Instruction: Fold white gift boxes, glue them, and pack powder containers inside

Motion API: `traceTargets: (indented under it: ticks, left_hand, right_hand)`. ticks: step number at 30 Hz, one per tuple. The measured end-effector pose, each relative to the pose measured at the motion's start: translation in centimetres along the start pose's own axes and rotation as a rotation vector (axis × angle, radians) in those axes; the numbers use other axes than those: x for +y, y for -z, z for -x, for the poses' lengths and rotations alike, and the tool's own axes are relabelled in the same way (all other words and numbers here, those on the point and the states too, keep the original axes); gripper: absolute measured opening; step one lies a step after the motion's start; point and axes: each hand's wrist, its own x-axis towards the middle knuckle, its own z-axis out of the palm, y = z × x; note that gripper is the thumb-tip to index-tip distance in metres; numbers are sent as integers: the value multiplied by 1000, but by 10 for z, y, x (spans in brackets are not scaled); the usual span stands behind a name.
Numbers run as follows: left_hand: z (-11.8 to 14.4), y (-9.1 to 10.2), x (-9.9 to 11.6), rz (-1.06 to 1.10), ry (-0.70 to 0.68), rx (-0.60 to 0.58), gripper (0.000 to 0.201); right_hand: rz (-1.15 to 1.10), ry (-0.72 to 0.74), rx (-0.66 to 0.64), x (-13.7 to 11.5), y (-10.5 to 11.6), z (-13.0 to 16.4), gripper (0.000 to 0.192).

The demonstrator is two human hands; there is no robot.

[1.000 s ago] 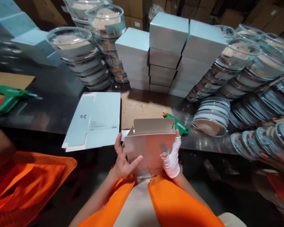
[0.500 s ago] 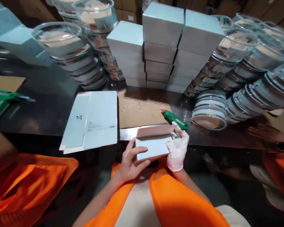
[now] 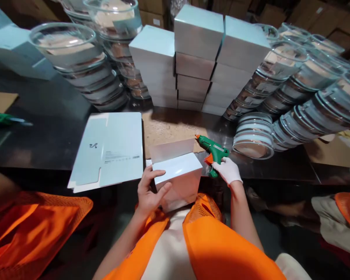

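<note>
- Left hand (image 3: 148, 193) clasps the pale box (image 3: 177, 177) at the table edge (image 3: 46, 165), flap up (no print legible).
- Gloved right hand (image 3: 227, 171) closed on the green glue gun (image 3: 213, 149); nozzle points up-left, long axis diagonal.
- Flat carton blank (image 3: 111, 149) just left; small print unreadable.

Left hand (image 3: 148, 192) curled, fingers spread; gloved right hand (image 3: 226, 170) clenched, arm outstretched.
</note>
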Motion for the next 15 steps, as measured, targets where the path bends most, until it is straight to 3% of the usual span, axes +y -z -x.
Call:
traceTargets:
  ticks: [5,10,11,15]
  left_hand:
    - [-4,-1,1,22,91,44,26]
    - [-14,3,13,-36,123,-3,23]
    - [-16,2,16,-59,110,0,22]
    - [-21,-6,25,-151,44,2,19]
  right_hand:
    - [-300,56,-70,4,-9,17,34]
    - [-509,298,185,-1,-23,59,46]
    - [-514,340,165,-3,-22,67,42]
    - [-409,432,-176,-2,-16,90,31]
